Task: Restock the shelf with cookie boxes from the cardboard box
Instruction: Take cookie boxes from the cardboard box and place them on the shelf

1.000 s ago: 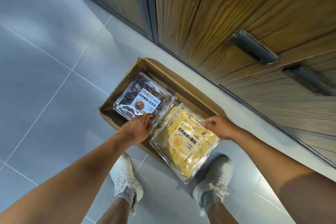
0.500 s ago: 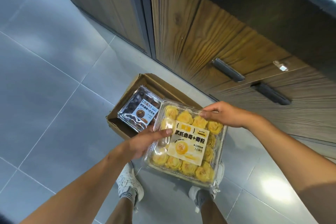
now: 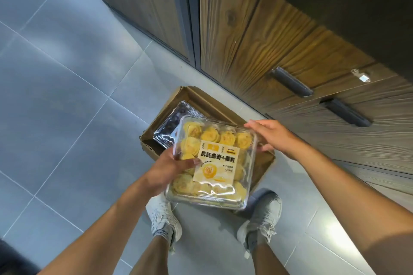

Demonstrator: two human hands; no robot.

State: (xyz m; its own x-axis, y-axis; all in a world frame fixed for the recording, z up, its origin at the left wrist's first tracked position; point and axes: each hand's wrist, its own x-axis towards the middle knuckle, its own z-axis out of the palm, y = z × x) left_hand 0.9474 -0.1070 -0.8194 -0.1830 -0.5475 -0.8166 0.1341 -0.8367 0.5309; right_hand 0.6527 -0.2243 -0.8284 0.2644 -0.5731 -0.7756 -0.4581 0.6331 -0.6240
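A clear plastic box of yellow cookies [image 3: 214, 163] with a cream label is held up above the open cardboard box [image 3: 196, 98] on the floor. My left hand [image 3: 165, 169] grips its left edge, thumb on the lid. My right hand [image 3: 270, 136] holds the far right corner, fingers over the top and thumb at the side. A second clear box with dark cookies [image 3: 169, 127] lies in the cardboard box, mostly hidden behind the yellow one.
Wooden cabinet fronts with dark handles [image 3: 290, 81] rise on the right, close behind the cardboard box. Grey floor tiles [image 3: 67, 96] stretch to the left. My two grey shoes [image 3: 165, 221] stand just below the held box.
Both hands have lifted the yellow cookie box out of the cardboard box and higher toward me. The view has tilted up, showing more of the cabinet.
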